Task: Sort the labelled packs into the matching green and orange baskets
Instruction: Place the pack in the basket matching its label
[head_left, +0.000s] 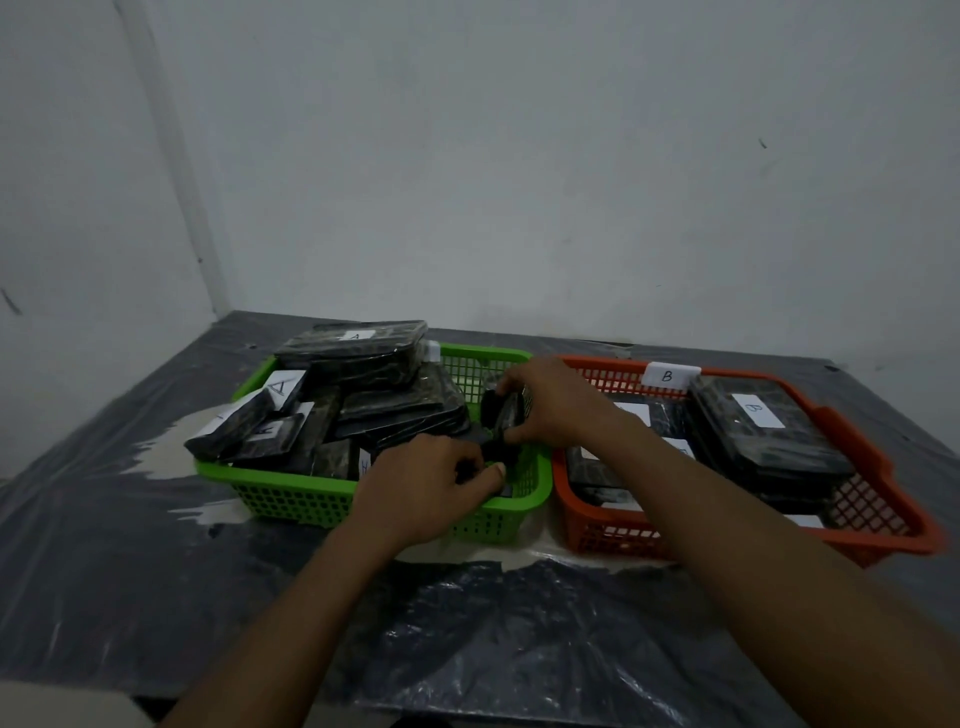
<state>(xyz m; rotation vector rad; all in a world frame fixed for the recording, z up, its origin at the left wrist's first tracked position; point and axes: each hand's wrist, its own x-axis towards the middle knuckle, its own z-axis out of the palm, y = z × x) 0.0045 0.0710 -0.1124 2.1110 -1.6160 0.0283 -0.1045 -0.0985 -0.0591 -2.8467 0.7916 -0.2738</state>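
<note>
So both your hands are bunched up over the right end of the green basket (291, 480), working the same dark pack (503, 415). Your right hand (553, 408) comes in from above with the fingers curled down around the pack's upper part, thumb tucked in on the near side, so it's properly gripping and not just resting. Your left hand (428, 486) sits lower, right over the basket's near rim, fingers curled in and the thumb pressed flat against the pack's lower end, a pinch more than a full grab. The pack looks tipped up on edge inside the basket, against the right wall, and I can't tell what letter is on it since your fingers cover that side. The rest of the green basket is piled with dark packs wearing white A labels, including one big A pack (358, 349) sitting on top at the back. The orange basket (878, 462) sits just beside the green one on the right, nearly touching, with a white B tag (668, 375) on its far rim and a B pack (763, 434) lying on top inside. Everything's on a table covered in dark plastic sheeting (519, 634).
</note>
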